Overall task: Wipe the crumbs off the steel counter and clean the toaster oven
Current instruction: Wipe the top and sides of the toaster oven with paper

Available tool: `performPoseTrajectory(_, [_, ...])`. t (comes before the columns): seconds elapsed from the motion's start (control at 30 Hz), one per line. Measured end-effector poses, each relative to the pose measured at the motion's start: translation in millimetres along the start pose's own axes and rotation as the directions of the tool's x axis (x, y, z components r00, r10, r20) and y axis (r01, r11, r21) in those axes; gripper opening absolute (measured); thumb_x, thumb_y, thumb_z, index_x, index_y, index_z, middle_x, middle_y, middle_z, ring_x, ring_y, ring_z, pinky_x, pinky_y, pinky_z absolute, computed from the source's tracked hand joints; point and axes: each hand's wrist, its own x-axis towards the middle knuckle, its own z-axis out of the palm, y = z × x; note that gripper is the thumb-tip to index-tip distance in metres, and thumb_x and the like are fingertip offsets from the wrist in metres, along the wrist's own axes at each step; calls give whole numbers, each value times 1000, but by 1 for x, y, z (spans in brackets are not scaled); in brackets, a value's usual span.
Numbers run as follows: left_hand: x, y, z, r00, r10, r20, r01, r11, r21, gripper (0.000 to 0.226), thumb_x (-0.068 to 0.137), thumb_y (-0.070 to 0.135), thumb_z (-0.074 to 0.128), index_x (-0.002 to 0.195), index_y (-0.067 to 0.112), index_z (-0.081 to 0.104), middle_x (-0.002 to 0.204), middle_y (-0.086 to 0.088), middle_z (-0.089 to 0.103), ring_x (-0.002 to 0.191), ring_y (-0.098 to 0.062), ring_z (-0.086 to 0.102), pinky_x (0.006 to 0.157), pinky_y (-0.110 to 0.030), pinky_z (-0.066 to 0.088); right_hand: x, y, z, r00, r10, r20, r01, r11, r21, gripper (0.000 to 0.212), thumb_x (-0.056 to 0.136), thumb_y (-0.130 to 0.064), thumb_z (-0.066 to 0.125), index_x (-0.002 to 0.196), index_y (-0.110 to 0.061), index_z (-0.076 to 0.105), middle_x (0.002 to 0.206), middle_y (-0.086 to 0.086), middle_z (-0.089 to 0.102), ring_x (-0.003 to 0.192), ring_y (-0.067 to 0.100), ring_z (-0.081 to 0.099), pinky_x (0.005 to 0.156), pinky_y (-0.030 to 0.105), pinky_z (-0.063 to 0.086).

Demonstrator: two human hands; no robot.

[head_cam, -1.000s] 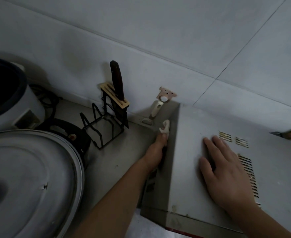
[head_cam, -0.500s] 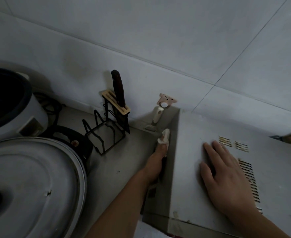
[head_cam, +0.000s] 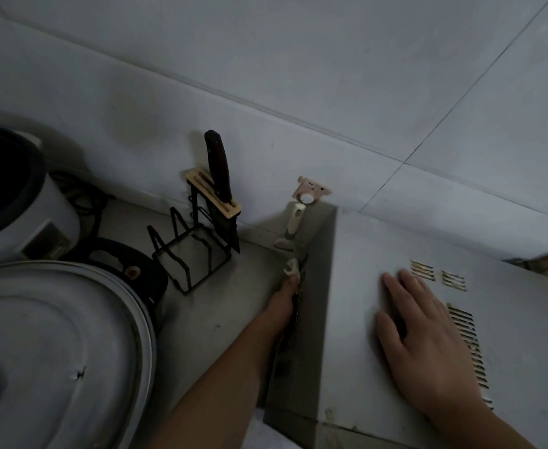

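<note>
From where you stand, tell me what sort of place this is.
Most likely a home kitchen counter: a dark-handled knife stands in a black wire rack, a white rice cooker sits left, and a grey metal toaster oven stands against the tiled wall.

The toaster oven (head_cam: 379, 335) is showing matt painted metal, stained around its vents; the worktop (head_cam: 220, 306) is looking like dull steel (faintly smudged), the big lid (head_cam: 55, 351) like brushed metal, the knife handle (head_cam: 218, 166) like dark wood.

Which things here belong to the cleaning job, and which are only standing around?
Belong to the job:
- toaster oven
- white wipe, held by the left hand against the oven's side
- right hand, flat on the oven's top
- steel counter

Only standing around:
- knife rack with knife
- rice cooker
- large metal lid
- peeler
</note>
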Motion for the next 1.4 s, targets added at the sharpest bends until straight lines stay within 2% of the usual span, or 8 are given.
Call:
performPoseTrajectory(0.17, [-58,20,10,984,84,158,-97,992,81,40,104,45,38,103,19,69,84,6,75,76,-4,69,60,-14,52,0,-1,0,1000,6,2,-6,1000,-4,69,88,-64,22,152,-37,30,160,-11,23,148,6,13,119,27,9])
performPoseTrajectory(0.43, [-106,-34,-9,918,315,243,-320,947,-18,95,68,74,70,144,22,44,141,9,55,133,-7,47,115,-26,34,-1,0,0,1000,-5,-6,5,1000,0,68,89,-61,24,151,-33,33,160,-7,27,148,10,17,120,30,13])
performPoseTrajectory(0.57, [-108,-72,-25,860,439,259,-462,886,34,64,92,55,56,147,30,34,157,22,26,149,-3,15,123,-30,3,0,0,0,1000,-10,-11,10,1000,-3,66,90,-59,26,151,-32,35,159,-5,28,148,12,18,120,32,14])
performPoseTrajectory(0.67, [-96,-70,-31,916,387,103,-401,889,223,43,95,47,56,133,27,51,148,9,48,137,-14,43,118,-31,26,0,0,1,1000,-8,-5,8,1000,2,67,90,-61,25,151,-33,33,160,-7,26,148,9,15,120,32,13])
performPoseTrajectory(0.8, [-61,-55,-20,985,148,83,-158,979,127,29,105,36,32,99,34,61,81,21,73,78,3,69,71,-18,53,-1,1,1,1000,2,0,-2,1000,-2,67,90,-62,24,152,-36,30,161,-9,23,148,7,12,120,29,10])
performPoseTrajectory(0.93, [-34,-36,-15,991,100,90,-103,994,31,34,107,35,31,105,32,65,79,25,72,75,9,68,65,-12,51,0,0,1,1000,6,6,-6,1000,-6,66,90,-61,25,151,-37,30,160,-10,22,149,7,12,120,31,12])
performPoseTrajectory(1.1, [10,-5,-11,997,75,4,-74,975,212,56,100,53,41,126,9,64,109,-7,73,97,-19,70,78,-27,56,0,-1,-1,1000,10,18,-10,1000,-14,65,91,-60,26,152,-38,26,161,-10,21,149,8,11,120,31,10])
performPoseTrajectory(1.4, [-54,-33,-19,998,23,58,-26,999,45,48,103,45,37,82,31,78,85,17,75,83,-2,71,74,-24,53,-1,-2,-3,999,13,40,-12,1000,-9,64,93,-60,24,153,-39,20,162,-11,15,149,7,7,119,30,6])
